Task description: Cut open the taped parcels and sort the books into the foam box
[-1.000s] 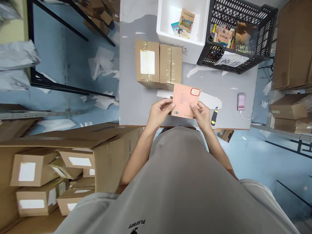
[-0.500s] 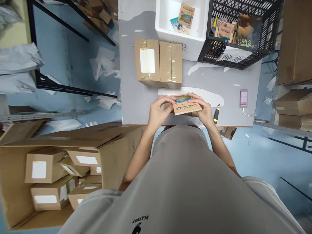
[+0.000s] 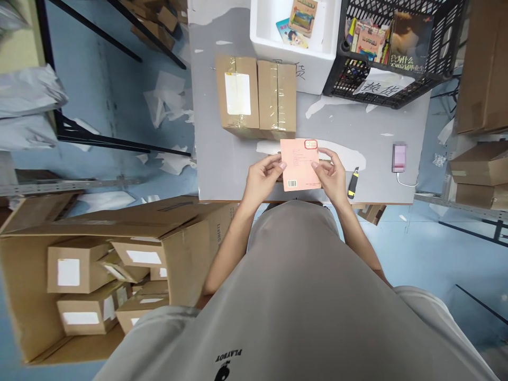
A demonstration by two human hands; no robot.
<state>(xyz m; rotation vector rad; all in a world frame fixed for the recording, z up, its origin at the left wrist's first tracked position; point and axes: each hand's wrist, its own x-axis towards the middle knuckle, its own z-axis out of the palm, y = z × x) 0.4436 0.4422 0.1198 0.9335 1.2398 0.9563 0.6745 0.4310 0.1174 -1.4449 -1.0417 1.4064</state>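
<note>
A small pink book (image 3: 300,166) is held up over the table's near edge, its plain back with a barcode and a red-framed mark turned to me. My left hand (image 3: 265,174) grips its left side, thumb on the cover. On the opposite side, my right hand (image 3: 332,174) pinches the right edge with thumb and fingers. Part of something brown, perhaps cardboard, shows behind the book and is mostly hidden. To the right of my right hand lies a black and yellow box cutter (image 3: 353,183).
Two taped cartons (image 3: 257,98) stand beyond my hands. Behind them are a white foam box (image 3: 296,66) with two books and a black crate (image 3: 373,79) with several books. A phone (image 3: 399,157) on a cable lies right. A large carton (image 3: 190,254) of parcels stands at lower left.
The book has been turned over between my hands: its picture cover showed before, and its pink back shows now. Both hands still hold it at the sides.
</note>
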